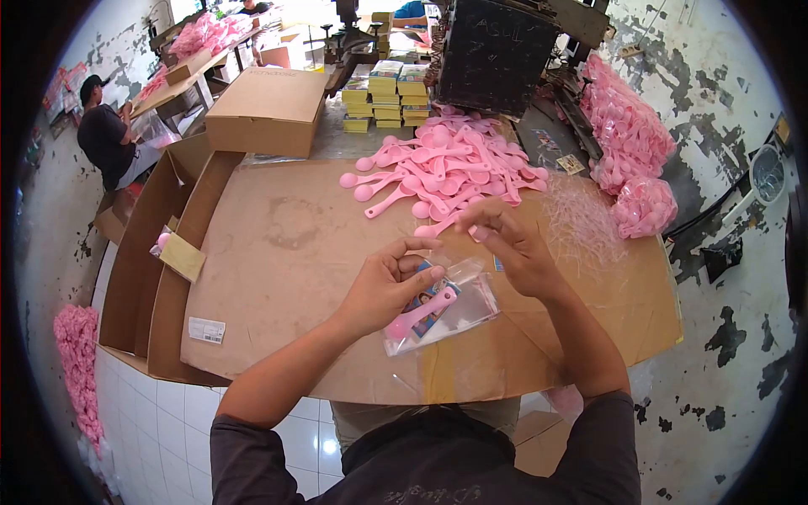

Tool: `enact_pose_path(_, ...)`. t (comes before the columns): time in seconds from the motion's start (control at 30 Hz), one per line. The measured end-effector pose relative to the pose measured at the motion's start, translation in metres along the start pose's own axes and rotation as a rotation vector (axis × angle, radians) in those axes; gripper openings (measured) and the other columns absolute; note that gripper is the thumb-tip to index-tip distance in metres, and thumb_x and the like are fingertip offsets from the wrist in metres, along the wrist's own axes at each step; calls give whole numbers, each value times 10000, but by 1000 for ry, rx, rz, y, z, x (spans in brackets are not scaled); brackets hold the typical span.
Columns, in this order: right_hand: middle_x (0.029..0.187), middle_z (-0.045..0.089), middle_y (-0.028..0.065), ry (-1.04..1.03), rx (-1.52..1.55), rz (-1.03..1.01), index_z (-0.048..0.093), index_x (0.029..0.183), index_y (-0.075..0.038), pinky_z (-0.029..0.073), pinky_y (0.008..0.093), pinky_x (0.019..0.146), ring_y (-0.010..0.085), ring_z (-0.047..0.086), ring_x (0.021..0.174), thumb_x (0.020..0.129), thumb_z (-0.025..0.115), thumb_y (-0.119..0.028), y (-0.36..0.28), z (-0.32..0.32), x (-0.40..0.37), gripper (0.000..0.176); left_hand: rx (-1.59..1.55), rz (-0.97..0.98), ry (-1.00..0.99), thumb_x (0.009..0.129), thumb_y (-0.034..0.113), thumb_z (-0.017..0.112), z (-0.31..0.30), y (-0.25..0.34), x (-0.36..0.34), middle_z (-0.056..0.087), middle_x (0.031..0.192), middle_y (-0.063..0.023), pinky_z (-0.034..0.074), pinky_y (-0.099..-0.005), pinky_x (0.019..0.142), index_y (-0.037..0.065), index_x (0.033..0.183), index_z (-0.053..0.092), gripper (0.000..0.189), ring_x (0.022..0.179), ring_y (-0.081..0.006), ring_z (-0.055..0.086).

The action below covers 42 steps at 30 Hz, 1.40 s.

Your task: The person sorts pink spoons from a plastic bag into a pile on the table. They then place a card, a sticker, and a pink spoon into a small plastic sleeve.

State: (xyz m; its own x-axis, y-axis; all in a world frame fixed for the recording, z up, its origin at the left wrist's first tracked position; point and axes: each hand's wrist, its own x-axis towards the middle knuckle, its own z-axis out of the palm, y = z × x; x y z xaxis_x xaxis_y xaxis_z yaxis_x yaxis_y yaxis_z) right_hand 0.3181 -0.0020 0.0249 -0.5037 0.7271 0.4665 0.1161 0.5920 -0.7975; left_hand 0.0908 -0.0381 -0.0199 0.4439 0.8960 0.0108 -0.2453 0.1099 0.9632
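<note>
My left hand (391, 282) is closed, its thumb on the top of a clear plastic bag (463, 273). In that bag lie a blue printed card (436, 310) and a pink spoon (425, 313) with a round bowl, tilted across the card. More clear bags (478, 307) lie beneath it on the cardboard. My right hand (509, 248) pinches at the near edge of the pile, its fingertips on the handle of another pink spoon (427, 231); its far end is partly hidden by the fingers. Beyond both hands spreads the heap of pink spoons (454, 164).
Cardboard (261, 252) covers the table. A closed box (265, 105) and stacked cards (385, 93) stand at the back. Left, an open carton (181, 311) holds a packed bag (181, 255). Bagged pink spoons (644, 206) and plastic strands (581, 223) are right. Another person (109, 139) sits far left.
</note>
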Motion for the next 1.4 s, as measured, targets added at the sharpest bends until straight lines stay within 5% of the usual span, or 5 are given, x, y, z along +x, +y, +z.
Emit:
enact_pose_path(0.23, 1130, 703, 64, -413, -31, -167, 725, 1065, -37, 494, 361, 972, 218, 649, 1100, 902, 688, 8, -21, -13, 14, 173, -45, 49, -196, 993, 219, 693, -1, -4, 0, 732, 1021, -75, 511, -255, 838, 30, 1445, 430, 555, 916, -90, 673)
enact_pose_path(0.5, 1051, 725, 34, -360, -15, -126, 741, 993, -35, 507, 351, 929, 209, 671, 1028, 868, 752, -20, -31, -9, 12, 126, -230, -17, -440, 1020, 252, 654, -13, -10, 0, 698, 1170, -76, 477, -288, 917, 24, 1443, 446, 523, 1062, -109, 631)
enact_pose_path(0.73, 889, 702, 75, -169, -587, -348, 732, 950, -46, 524, 338, 799, 180, 682, 899, 864, 743, -53, -81, -15, 17, 86, 32, 206, -126, 1003, 171, 628, -6, 2, 1, 547, 1453, -120, 362, -379, 1175, 2, 1434, 489, 484, 1367, -195, 500)
enact_pose_path(0.93, 818, 682, 80, -14, -474, -44, 728, 963, -23, 499, 278, 630, 157, 636, 697, 888, 711, -58, -75, -7, 13, 85, 629, 532, -12, 972, 59, 638, 10, 9, -11, 613, 1368, -141, 413, -385, 1141, -13, 1454, 459, 519, 1311, -212, 567)
enact_pose_path(1.4, 848, 710, 29, 110, -249, -1, 754, 1014, -11, 482, 234, 611, 57, 591, 688, 897, 751, -53, -45, 8, 8, 125, 143, 243, 91, 1031, 64, 579, 5, 7, -9, 723, 1150, -100, 546, -263, 871, -37, 1265, 622, 258, 1012, -105, 668)
